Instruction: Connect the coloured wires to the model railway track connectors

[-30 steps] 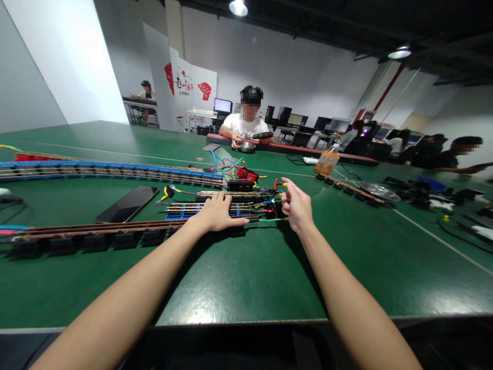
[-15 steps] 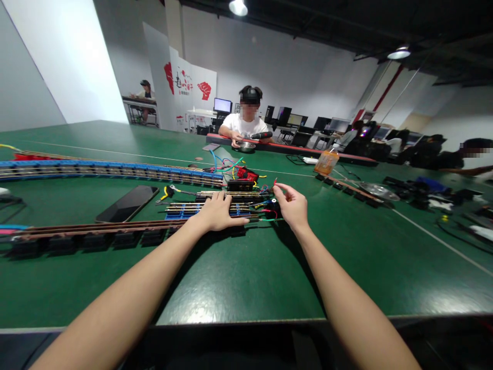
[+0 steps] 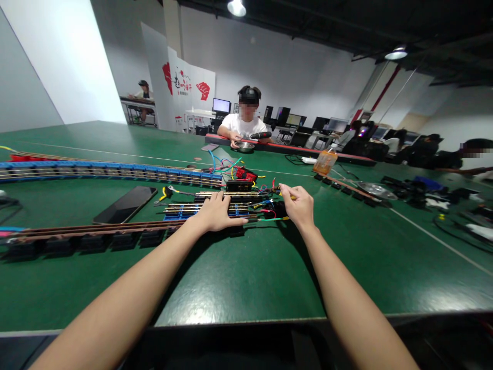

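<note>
L hand [image 3: 215, 215] spread wide atop metal-strip rails [image 3: 181, 208] on green worktop [image 3: 246, 277]; R hand [image 3: 300, 205] pinched narrow on yellow-tipped lead [image 3: 276, 189] at rails' right ends; smartphone [image 3: 125, 205] lying left, nr. rails.

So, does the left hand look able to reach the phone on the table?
Probably yes: the phone lies uncovered to the left of the left hand, though brown rails run along the phone's near side.

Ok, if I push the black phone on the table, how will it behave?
The phone is probably stiff, being one flat slab. Lying flat on the smooth, shiny table, it would likely slide rather than tip. Its glossy face may be fragile.
</note>
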Motion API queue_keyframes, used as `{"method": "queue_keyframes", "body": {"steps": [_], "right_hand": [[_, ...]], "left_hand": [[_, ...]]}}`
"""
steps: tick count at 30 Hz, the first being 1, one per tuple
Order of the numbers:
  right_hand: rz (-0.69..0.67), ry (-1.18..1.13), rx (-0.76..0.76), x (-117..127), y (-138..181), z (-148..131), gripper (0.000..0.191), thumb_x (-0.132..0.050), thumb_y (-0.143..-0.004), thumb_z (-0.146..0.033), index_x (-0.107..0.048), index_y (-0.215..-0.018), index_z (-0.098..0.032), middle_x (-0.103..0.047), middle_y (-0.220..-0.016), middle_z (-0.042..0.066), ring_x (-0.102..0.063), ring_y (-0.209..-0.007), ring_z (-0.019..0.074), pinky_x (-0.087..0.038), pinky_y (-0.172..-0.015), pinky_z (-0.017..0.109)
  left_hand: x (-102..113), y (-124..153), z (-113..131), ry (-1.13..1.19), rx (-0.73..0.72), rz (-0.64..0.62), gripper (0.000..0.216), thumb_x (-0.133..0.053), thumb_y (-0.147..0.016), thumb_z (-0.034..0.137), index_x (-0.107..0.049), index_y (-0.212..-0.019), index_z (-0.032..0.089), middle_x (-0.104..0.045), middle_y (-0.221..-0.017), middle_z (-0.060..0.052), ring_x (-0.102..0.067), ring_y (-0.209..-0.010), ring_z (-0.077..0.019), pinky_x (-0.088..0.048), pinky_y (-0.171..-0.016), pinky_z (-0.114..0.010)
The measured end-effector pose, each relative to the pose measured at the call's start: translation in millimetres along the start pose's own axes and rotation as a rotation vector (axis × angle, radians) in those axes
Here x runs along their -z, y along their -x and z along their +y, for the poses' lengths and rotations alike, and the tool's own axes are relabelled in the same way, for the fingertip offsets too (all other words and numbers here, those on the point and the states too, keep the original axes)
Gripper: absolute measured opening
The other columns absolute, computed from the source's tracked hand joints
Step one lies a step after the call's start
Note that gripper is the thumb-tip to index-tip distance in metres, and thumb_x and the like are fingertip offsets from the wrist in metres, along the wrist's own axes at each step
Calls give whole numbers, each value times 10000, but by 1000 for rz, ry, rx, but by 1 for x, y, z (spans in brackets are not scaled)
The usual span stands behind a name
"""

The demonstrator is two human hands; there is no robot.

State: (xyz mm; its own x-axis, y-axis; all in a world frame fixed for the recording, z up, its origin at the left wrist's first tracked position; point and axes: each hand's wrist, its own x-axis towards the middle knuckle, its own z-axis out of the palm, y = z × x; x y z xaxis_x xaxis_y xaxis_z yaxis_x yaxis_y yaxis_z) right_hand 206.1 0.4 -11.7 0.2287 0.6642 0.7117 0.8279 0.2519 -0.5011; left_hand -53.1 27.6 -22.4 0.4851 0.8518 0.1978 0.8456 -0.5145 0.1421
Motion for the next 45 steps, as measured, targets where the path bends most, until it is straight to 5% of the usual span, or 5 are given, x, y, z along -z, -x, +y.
{"method": "queue_keyframes", "body": {"steps": [9, 18, 24, 30, 45], "right_hand": [[-111, -42, 42, -2, 1, -1, 505, -504, -892, -544, -713, -1171, -179, -717, -839, 63, -645, -721, 189, -504, -738, 311], [-66, -112, 3, -12, 5, 0, 542, -386, -941, -503, -619, -1290, -160, -680, -1218, 130, -647, -1094, 260, -480, -973, 409], [-34, -171, -111, -12, 4, 2, 494, -341, -949, -536, -646, -1158, -209, -714, -1046, 91, -688, -814, 206, -548, -704, 325], [-37, -428, -348, -12, 2, 0, 535, -358, -900, -644, -618, -1066, -206, -677, -935, 50, -440, -319, 39, -321, -307, 196], [-177, -632, -413, -5, -2, -9, 560, -698, -712, -499, -559, -1190, -243, -566, -1235, 100, -575, -396, 50, -368, -305, 185]], "left_hand": [[-1, 0, 0, -14, -6, 4, 1035, -322, -686, 916, -544, -1260, 85, -473, -1365, -258, -424, -1255, -432, -404, -974, -531], [-3, -1, -1, -35, -15, 8, 1030, -315, -689, 918, -565, -1239, 84, -504, -1321, -246, -447, -1230, -408, -393, -994, -505], [-2, -1, -1, -34, -5, 3, 1025, -316, -692, 915, -551, -1259, 95, -490, -1351, -242, -434, -1252, -407, -391, -1003, -499], [-2, -1, -2, -20, -11, 4, 1042, -319, -687, 919, -547, -1264, 81, -467, -1375, -255, -415, -1275, -418, -381, -1018, -502], [-3, -1, -2, -8, -19, 15, 1014, -321, -689, 914, -572, -1218, 86, -529, -1282, -238, -466, -1206, -398, -392, -1001, -501]]}}
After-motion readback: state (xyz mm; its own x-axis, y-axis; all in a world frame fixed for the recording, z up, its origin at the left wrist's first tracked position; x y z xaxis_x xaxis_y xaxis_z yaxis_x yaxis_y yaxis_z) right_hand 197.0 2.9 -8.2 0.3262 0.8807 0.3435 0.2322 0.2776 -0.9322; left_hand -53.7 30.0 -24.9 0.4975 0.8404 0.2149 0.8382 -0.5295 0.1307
